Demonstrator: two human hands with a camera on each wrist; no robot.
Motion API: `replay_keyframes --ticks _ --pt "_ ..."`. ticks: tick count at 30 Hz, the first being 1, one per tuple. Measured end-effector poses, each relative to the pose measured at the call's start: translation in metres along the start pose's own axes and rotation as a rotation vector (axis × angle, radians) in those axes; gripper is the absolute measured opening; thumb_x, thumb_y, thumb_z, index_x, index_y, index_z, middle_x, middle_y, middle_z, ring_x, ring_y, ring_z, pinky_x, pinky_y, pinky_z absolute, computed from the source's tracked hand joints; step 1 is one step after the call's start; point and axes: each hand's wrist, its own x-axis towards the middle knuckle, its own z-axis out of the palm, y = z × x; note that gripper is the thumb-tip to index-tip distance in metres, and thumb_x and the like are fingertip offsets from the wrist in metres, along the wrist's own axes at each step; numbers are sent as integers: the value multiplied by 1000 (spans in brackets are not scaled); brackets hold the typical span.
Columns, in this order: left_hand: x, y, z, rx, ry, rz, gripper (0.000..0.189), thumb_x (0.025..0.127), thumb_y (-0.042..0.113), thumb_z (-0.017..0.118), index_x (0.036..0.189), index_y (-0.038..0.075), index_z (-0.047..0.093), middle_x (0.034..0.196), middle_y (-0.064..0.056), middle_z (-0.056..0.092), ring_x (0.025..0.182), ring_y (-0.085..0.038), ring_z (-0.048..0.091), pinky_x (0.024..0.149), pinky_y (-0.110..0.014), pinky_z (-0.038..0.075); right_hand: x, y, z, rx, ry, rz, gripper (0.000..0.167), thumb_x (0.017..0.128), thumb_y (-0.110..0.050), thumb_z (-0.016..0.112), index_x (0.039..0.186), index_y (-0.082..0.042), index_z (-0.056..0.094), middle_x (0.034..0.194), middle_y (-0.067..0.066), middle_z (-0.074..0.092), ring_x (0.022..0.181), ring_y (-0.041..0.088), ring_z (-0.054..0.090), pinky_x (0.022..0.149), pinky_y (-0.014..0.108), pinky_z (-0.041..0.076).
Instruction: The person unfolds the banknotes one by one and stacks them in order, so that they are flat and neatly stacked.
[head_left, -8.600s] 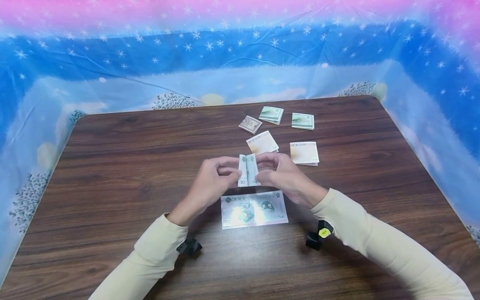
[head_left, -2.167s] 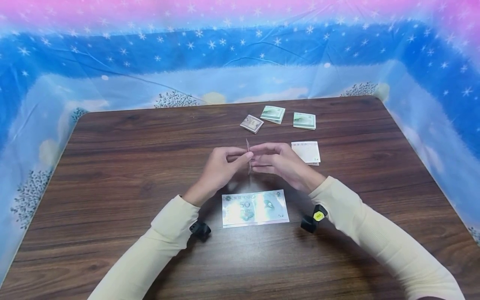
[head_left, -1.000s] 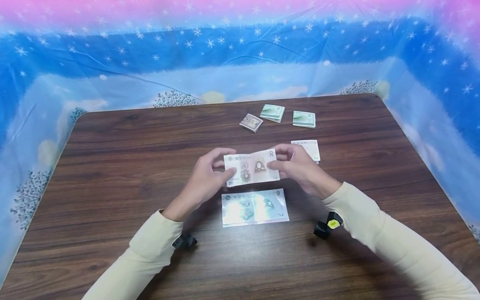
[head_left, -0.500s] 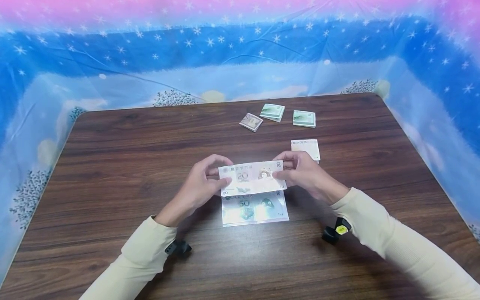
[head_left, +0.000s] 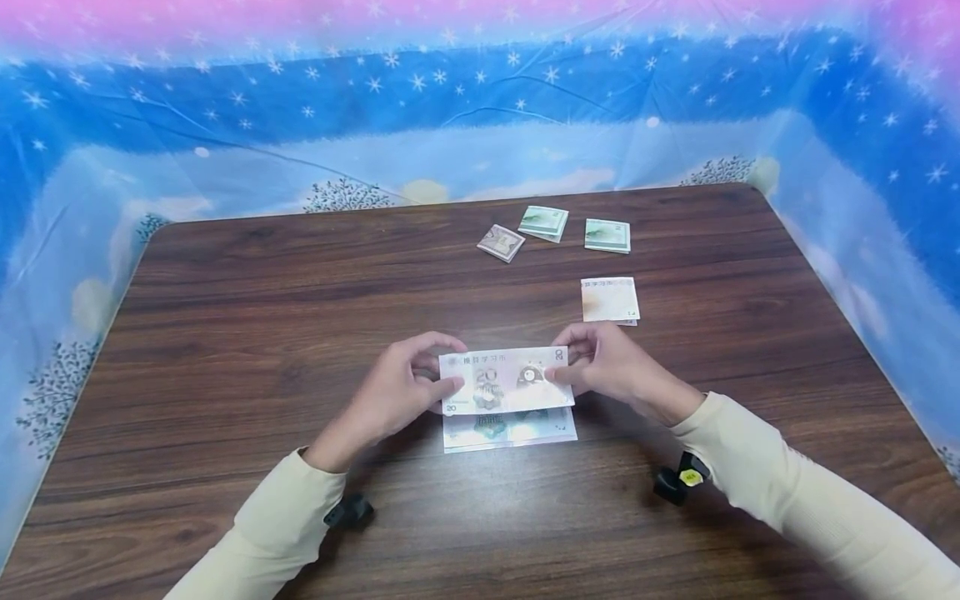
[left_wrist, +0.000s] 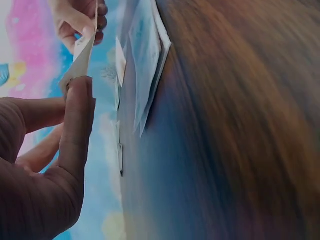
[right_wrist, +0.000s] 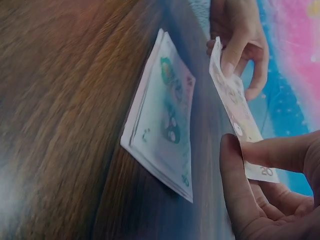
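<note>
An unfolded 20 banknote (head_left: pixel 517 396), pale pink and white, is stretched between both hands. My left hand (head_left: pixel 393 387) pinches its left end, thumb on the near face and fingers behind. At the other end my right hand (head_left: pixel 611 367) pinches it the same way. Under it on the table lies a small stack of banknotes (head_left: pixel 543 429) with a green 50 on top, its upper part hidden in the head view. The right wrist view shows the 20 note (right_wrist: pixel 235 107) tilted and apart from the layered stack (right_wrist: pixel 167 125).
Farther back on the brown wooden table (head_left: pixel 262 350) lie a folded brown note (head_left: pixel 501 243), one folded green note (head_left: pixel 543 221) and another folded green note (head_left: pixel 607 236). A folded pale note (head_left: pixel 609 300) lies beyond my right hand. Printed cloth (head_left: pixel 420 100) surrounds the table's back and sides.
Earlier my hands held a folded 50 note. The left pale folded note has since left its place; a 20 note was opened out, then lowered toward me over the stack.
</note>
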Motion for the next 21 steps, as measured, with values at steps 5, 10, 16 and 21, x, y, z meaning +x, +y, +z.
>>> replay_keyframes --ticks 5,10,16,21 --pt "-4 1 2 148 -37 24 39 88 0 76 125 9 68 84 -8 69 65 -17 70 60 -34 59 -2 4 2 -148 -17 -103 17 81 3 79 93 2 67 77 6 66 68 15 61 59 26 52" --pt "-6 2 6 281 -51 12 41 85 4 79 125 8 69 80 -2 69 60 -13 67 55 -29 54 -2 9 6 -248 -42 -183 16 78 5 79 89 3 68 70 2 62 63 11 56 54 23 48" --pt "-6 2 11 437 -50 1 37 84 9 82 120 9 72 74 4 65 56 -9 57 51 -26 43 0 14 10 -388 -34 -219 17 77 0 82 89 1 69 69 0 64 61 10 55 56 25 47" --pt "-5 1 15 494 -54 -10 37 84 10 82 119 8 72 69 5 62 53 -9 50 48 -25 39 2 16 12 -485 -17 -234 20 76 -4 84 88 -1 69 67 -2 62 61 9 54 57 26 45"
